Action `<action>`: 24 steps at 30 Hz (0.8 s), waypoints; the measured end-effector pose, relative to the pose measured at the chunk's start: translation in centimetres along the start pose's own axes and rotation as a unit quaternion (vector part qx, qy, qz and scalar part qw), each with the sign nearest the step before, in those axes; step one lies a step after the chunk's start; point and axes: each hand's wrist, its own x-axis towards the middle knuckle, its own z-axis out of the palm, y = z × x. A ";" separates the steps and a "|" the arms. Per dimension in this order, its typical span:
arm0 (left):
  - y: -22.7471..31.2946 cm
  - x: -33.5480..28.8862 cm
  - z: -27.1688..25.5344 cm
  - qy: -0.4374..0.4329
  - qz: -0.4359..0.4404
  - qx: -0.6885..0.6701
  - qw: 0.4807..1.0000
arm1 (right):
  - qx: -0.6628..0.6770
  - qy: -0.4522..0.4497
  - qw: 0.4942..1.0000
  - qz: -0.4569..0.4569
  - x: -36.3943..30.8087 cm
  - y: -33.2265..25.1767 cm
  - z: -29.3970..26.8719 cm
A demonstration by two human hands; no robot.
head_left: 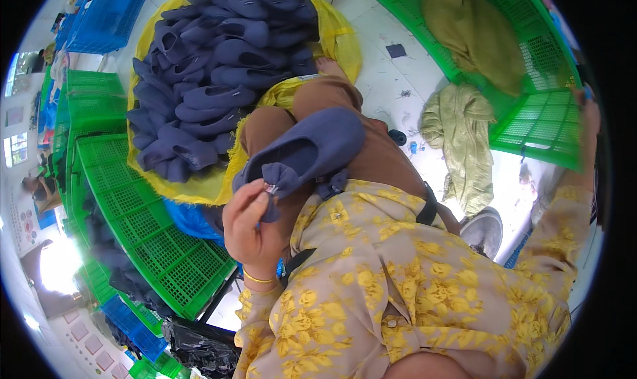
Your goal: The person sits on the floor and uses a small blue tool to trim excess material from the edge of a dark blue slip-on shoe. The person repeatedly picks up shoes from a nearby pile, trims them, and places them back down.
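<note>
My left hand pinches a small dark-blue fabric bow between thumb and fingers. Behind the bow, a dark-blue slip-on shoe rests across my lap with its toe pointing up and right. Another dark-blue fabric bow lies on my lap just below the shoe. My right arm stretches far out to the right, where my right hand is at the green crate's outer edge. That hand is blurred by the picture's rim, and its fingers cannot be made out.
A yellow woven sack holds a heap of dark-blue shoes in front of me. A green crate with cloth in it stands at right, beside a crumpled olive sack and a metal bowl. More green crates stand left.
</note>
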 end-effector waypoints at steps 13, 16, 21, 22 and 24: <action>2.8 -0.8 2.6 -0.087 0.086 -0.021 0.992 | 0.356 -0.586 0.687 0.239 -33.8 -32.8 28.4; 2.1 -1.5 3.1 -0.124 0.067 -0.008 0.990 | 0.341 -0.619 0.649 0.281 -34.4 -34.7 28.9; 2.3 -0.9 4.3 -0.150 0.147 -0.034 0.977 | 0.338 -0.593 0.698 0.215 -35.3 -33.4 29.7; 2.5 -0.5 4.3 -0.154 0.170 -0.037 0.973 | 0.335 -0.576 0.721 0.190 -35.6 -33.1 29.8; 2.7 -0.1 4.0 -0.135 0.115 -0.075 0.981 | 0.328 -0.537 0.765 0.139 -36.0 -32.7 30.0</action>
